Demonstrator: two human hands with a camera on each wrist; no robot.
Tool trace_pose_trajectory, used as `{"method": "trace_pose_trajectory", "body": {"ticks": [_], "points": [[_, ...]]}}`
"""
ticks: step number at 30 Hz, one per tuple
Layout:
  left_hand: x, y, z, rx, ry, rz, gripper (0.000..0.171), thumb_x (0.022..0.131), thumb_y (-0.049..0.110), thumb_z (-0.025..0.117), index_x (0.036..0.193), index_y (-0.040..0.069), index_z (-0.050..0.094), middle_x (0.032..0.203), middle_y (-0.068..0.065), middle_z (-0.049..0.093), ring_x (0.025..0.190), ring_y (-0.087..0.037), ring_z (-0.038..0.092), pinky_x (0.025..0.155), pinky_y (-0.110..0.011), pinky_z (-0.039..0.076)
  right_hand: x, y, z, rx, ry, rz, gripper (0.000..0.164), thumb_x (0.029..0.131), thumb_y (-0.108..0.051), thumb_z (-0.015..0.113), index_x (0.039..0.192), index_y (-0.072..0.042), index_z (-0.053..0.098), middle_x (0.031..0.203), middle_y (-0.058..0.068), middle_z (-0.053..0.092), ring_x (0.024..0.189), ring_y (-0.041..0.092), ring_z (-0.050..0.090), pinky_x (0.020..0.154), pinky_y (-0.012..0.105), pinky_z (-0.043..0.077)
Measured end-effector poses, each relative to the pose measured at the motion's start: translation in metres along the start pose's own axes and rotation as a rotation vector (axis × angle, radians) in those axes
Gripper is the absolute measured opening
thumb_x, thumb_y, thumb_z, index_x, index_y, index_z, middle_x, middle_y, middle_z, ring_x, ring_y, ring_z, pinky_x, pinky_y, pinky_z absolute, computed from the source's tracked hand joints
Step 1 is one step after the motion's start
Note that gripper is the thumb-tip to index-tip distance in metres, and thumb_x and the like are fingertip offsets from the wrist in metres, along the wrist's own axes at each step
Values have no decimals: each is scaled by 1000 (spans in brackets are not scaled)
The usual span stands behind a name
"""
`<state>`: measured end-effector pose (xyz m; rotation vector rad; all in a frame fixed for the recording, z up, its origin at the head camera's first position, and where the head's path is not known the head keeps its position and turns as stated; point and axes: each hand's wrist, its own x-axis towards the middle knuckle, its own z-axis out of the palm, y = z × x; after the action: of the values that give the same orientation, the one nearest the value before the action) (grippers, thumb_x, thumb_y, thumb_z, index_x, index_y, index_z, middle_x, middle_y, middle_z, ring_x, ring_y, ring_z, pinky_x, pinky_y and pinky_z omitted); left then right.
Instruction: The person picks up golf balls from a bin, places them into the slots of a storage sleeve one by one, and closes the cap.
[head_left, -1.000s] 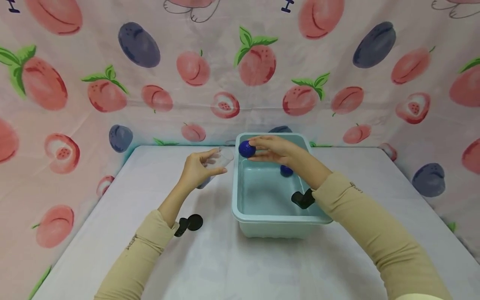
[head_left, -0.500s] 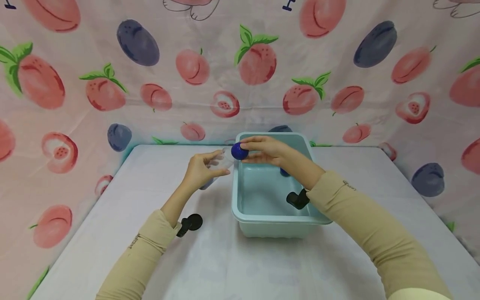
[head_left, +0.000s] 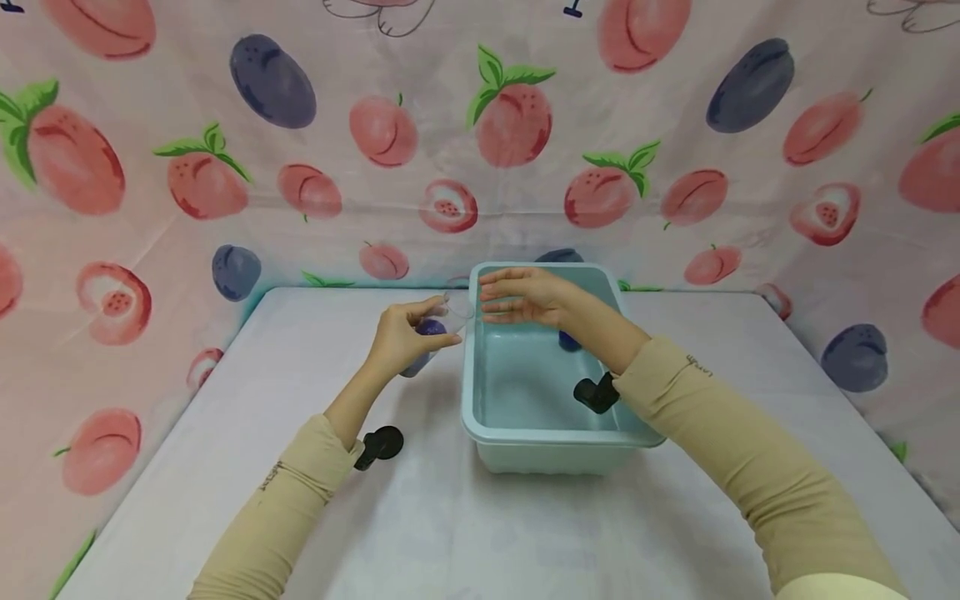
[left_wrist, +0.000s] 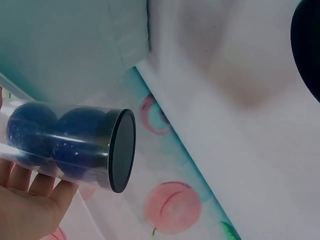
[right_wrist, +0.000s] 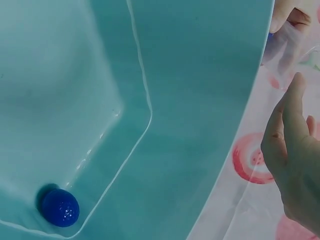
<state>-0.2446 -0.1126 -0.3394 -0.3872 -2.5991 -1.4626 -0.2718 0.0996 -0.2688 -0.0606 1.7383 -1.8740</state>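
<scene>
My left hand grips a clear plastic tube with a black end cap. In the left wrist view two dark blue balls lie in a row inside it, and the fingers curl under its wall. The tube is tilted, its open mouth toward the light blue tub. Just right of that mouth, above the tub's left rim, my right hand has its fingers extended and holds nothing. One more blue ball sits on the tub floor in a corner.
A round black lid lies on the white table, left of the tub and close to my left wrist. Behind the table hangs a fruit-print cloth. A small black device is strapped at my right wrist, over the tub.
My right hand moved left to the tube mouth with a blue ball and let it go. The ball is now inside the tube. My left hand has stayed nearly still.
</scene>
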Motion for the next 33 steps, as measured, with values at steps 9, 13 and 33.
{"method": "trace_pose_trajectory", "body": {"ticks": [9, 13, 33], "points": [[-1, -1, -4, 6, -6, -19, 65, 72, 19, 82, 130, 9, 56, 121, -14, 65, 111, -28, 61, 93, -45, 50, 3, 1, -5, -35, 26, -4, 43, 96, -6, 49, 138, 0, 41, 113, 11, 51, 126, 37, 44, 95, 40, 50], [-3, -2, -5, 14, -7, -28, 65, 72, 19, 82, 131, 10, 56, 123, -13, 64, 111, -28, 60, 92, -45, 50, 4, 1, -9, -55, 40, -2, 46, 97, -7, 48, 141, 1, 37, 112, 11, 50, 120, 33, 48, 103, 44, 42], [-9, -2, -11, 25, -9, -65, 66, 73, 21, 82, 132, 13, 55, 125, -13, 62, 112, -32, 59, 94, -49, 49, 8, 3, -30, -89, 112, 15, 48, 97, -7, 47, 143, 2, 34, 120, 14, 49, 110, 28, 54, 103, 42, 43]]}}
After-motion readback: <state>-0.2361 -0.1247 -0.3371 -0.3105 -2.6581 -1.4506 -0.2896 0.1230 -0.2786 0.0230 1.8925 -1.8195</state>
